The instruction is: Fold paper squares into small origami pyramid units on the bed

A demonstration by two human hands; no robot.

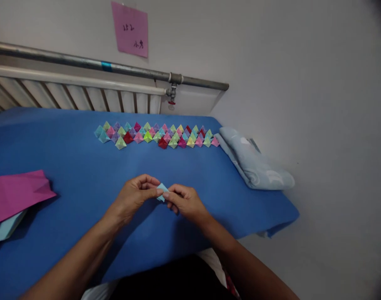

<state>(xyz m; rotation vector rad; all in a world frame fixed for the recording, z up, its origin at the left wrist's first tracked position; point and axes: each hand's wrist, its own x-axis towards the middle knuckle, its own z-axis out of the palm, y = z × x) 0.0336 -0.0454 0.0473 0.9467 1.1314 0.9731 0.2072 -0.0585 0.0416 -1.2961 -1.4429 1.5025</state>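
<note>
A small folded piece of light blue paper (162,189) is held between my two hands, above the blue cloth (84,166). My left hand (139,191) pinches its left side between thumb and fingers. On the right side, my right hand (184,200) grips it the same way, with the thumb on top. Parts of the paper are covered by both thumbs. Beyond my hands lie several rows of small folded paper diamonds (147,136) in pink, green, blue, purple, red and yellow.
At the left edge lie magenta paper sheets (18,193) over light blue sheets (9,228). A folded pale blue towel (256,162) rests at the right, against the wall. Behind the cloth stand a white radiator (84,98) and a metal pipe (68,61). A pink note (131,31) hangs above.
</note>
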